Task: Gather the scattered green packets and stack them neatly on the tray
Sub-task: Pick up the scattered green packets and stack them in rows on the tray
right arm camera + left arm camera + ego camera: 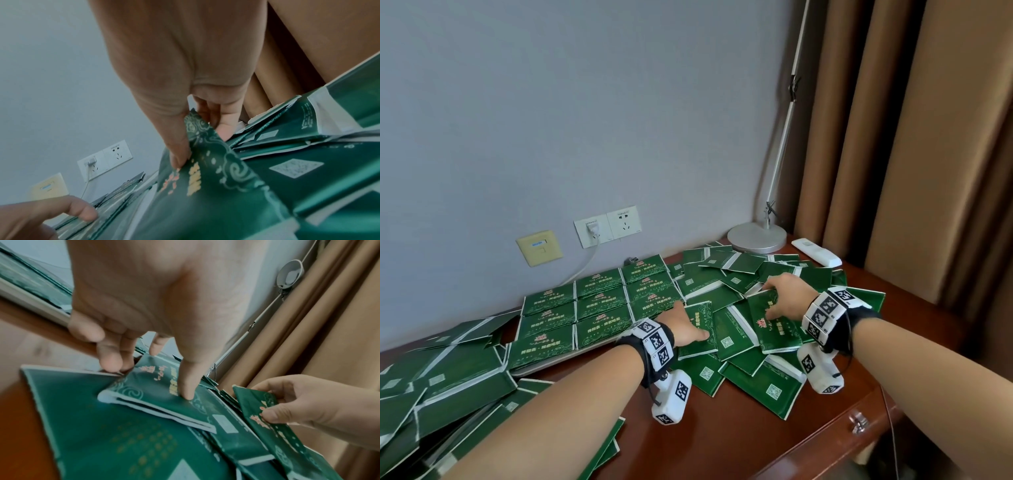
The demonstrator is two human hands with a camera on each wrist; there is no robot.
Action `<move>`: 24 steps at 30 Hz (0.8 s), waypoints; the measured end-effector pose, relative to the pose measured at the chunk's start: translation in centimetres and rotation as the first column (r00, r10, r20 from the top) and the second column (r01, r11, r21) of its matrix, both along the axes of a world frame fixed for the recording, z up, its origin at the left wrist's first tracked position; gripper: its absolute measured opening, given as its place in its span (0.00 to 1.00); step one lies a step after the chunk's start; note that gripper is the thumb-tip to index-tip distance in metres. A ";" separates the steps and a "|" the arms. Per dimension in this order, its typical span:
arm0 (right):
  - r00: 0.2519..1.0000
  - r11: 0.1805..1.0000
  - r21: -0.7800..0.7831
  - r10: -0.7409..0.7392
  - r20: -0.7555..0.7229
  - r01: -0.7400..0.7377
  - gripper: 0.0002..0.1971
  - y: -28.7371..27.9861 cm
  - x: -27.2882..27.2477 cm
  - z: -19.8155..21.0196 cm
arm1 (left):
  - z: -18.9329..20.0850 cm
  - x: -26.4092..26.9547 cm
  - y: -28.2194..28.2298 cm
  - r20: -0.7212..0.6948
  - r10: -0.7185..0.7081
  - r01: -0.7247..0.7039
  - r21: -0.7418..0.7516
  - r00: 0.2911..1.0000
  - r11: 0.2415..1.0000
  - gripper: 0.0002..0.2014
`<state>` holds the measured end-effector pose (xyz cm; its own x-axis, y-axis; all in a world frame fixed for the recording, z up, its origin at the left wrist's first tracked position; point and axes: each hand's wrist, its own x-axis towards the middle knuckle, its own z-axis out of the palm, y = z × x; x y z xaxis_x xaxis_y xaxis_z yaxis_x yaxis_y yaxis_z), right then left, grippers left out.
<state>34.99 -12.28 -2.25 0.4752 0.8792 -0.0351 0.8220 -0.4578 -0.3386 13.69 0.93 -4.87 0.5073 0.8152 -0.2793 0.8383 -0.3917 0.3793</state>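
Your right hand has a green packet pinched near its far end, thumb on the printed face and fingers curled beneath it, and the packet's far edge is lifted off the loose heap toward the desk's right back corner. Your left hand rests on a second packet just beside the tray's right edge, thumb pressing its printed face while the other fingers curl down at its far edge (whether they have got under it, the wrist view does not settle). The tray sits toward the back of the desk, already tiled with neat face-up stacks; another loose pile covers the desk's left front corner.

To do this pick well, peel each packet clear of its neighbours before lifting, since the overlapping foil will likely drag others along. Keep both printed faces up, as the stacks lie that way. Square the two packets against each other in hand, then lower them flat onto one stack, edges matched, rather than dropping them; slick packets probably slide.
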 end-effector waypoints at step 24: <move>0.920 0.926 0.319 -0.070 -0.385 0.204 0.15 2.1 -3.7 6.4 | 3.5 -4.2 2.0 0.632 0.279 -0.182 -0.215 0.723 0.959 0.29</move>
<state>31.33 -10.13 4.15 0.6045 0.7938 0.0672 0.5501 -0.3549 -0.7559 9.54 2.92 -1.34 0.4044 0.9125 -0.0623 0.4243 -0.1268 0.8966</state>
